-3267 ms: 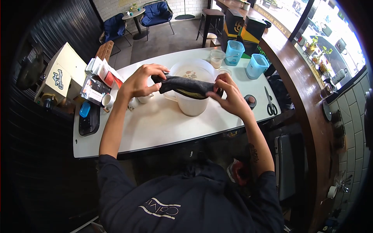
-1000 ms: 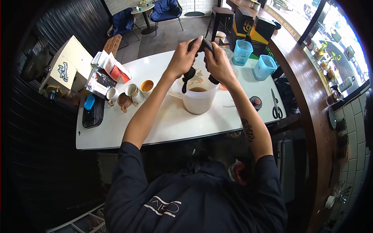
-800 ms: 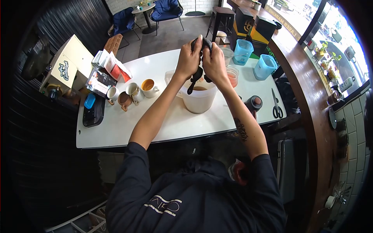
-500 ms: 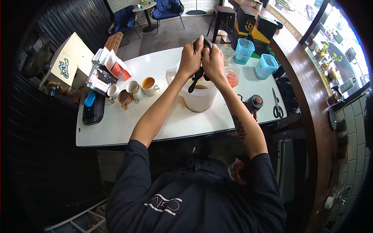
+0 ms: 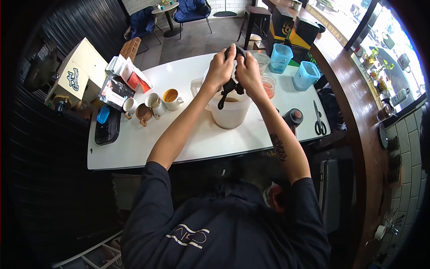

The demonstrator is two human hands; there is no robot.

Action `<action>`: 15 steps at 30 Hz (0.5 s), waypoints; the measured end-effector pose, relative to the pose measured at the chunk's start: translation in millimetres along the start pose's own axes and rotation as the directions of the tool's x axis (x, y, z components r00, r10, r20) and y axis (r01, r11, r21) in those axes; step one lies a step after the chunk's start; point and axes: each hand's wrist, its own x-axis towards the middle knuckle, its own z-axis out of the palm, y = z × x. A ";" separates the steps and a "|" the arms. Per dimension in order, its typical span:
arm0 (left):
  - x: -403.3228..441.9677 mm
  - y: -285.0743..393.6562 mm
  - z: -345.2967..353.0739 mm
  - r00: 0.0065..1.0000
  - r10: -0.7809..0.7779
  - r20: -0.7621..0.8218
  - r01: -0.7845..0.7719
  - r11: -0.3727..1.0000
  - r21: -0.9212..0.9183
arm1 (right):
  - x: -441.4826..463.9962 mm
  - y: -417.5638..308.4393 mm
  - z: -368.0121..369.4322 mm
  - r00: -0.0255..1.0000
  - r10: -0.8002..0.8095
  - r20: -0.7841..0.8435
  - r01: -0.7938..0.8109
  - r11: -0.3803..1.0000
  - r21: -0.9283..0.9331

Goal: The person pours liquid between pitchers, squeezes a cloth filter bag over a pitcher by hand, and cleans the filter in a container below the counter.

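Note:
My left hand (image 5: 219, 73) and my right hand (image 5: 249, 75) are closed side by side on a bunched black cloth (image 5: 229, 87). It is twisted between my fists, and a narrow end hangs down below them. Directly under it stands a translucent white pitcher (image 5: 229, 119) with a handle on its left side. Brown liquid (image 5: 231, 100) shows inside, partly covered from view by the cloth and my hands. To the right of the pitcher, close to my right wrist, is a clear jar (image 5: 269, 86) with an orange-pink tint.
Several mugs (image 5: 171, 99) stand left of the pitcher on the white table (image 5: 192, 150). Beyond them lie a black scale (image 5: 107, 131) and packets (image 5: 134, 76). Rightward are a dark lidded kettle-like vessel (image 5: 294, 117), scissors (image 5: 319, 123) and two blue containers (image 5: 307, 77).
My forearms have shifted slightly, and the hands have turned a little against each other on the cloth. The cloth's hanging end is slightly lower. The pitcher stays where it was.

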 end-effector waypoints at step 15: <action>-28.2 9.9 -6.2 0.970 -0.181 0.162 0.225 0.924 -0.310 | -20.0 -18.8 -19.5 0.970 0.197 0.143 -0.240 0.876 0.419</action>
